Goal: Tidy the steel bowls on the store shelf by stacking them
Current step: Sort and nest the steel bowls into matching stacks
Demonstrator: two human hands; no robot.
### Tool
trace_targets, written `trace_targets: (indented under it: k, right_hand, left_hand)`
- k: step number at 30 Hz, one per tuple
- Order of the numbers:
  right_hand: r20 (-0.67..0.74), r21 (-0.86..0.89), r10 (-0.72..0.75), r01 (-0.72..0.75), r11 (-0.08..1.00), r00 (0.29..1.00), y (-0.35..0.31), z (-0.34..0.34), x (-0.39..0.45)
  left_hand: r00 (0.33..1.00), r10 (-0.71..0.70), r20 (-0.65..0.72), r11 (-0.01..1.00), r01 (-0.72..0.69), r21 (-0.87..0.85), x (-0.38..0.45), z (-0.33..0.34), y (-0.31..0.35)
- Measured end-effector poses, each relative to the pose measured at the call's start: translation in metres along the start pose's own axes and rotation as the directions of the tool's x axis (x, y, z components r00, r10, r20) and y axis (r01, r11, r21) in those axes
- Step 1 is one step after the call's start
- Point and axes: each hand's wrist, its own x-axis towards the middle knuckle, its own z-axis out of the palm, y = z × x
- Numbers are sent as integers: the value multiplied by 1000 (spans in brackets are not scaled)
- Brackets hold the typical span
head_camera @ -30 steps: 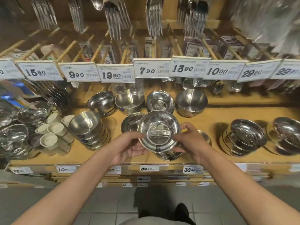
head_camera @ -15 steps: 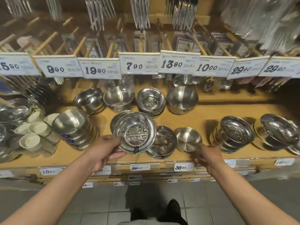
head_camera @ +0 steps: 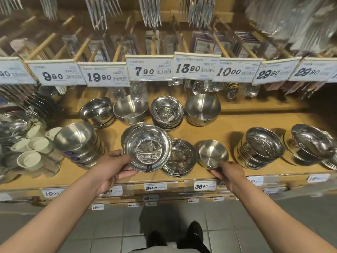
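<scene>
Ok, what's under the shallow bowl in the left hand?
Behind and under the shallow bowl, held by the left hand, another steel rim peeks out. Anything beneath that is covered.

bare shelf (head_camera: 235, 123) mid-right, bowl stacks (head_camera: 262, 148) flanking

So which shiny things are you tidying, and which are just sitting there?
For the job:
- wide bowl, held by the left hand
- small bowl, touched by the right hand
- low stack between them

Just lying about:
- white cups
- price tags
- hanging cutlery
</scene>
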Motion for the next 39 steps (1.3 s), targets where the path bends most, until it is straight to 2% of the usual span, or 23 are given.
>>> trace_targets:
  k: [13, 21, 23, 27, 31, 34, 39]
  right_hand:
    - [89, 63, -108, 103, 993, 990, 1, -24, -37]
    - [46, 117, -178, 172, 978, 983, -31, -69, -88]
    - [35, 103, -217, 212, 972, 976, -41, -77, -98]
    - [48, 112, -256, 249, 962, 966, -57, -95, -108]
    - [47, 169, -293, 282, 944, 955, -73, -110, -106]
    - [46, 177, -320, 307, 935, 946, -83, -120, -102]
    - [98, 165, -342, 324, 932, 935, -102, -143, -100]
  left_hand:
    - [999, 5, 42, 999, -4, -33, 9, 18, 3]
    - [984, -15, 176, 998, 3, 70, -6, 80, 5]
    - [967, -25, 254, 995, -2, 103, -8, 95, 0]
    - [940, 6, 342, 983, -69, 171, -15, 119, -19]
    - [912, 32, 409, 983, -104, 153, -20, 147, -41]
    - [939, 30, 342, 989, -77, 124, -14, 171, -59]
    - [991, -20, 130, 999, 17, 28, 4, 212, -92]
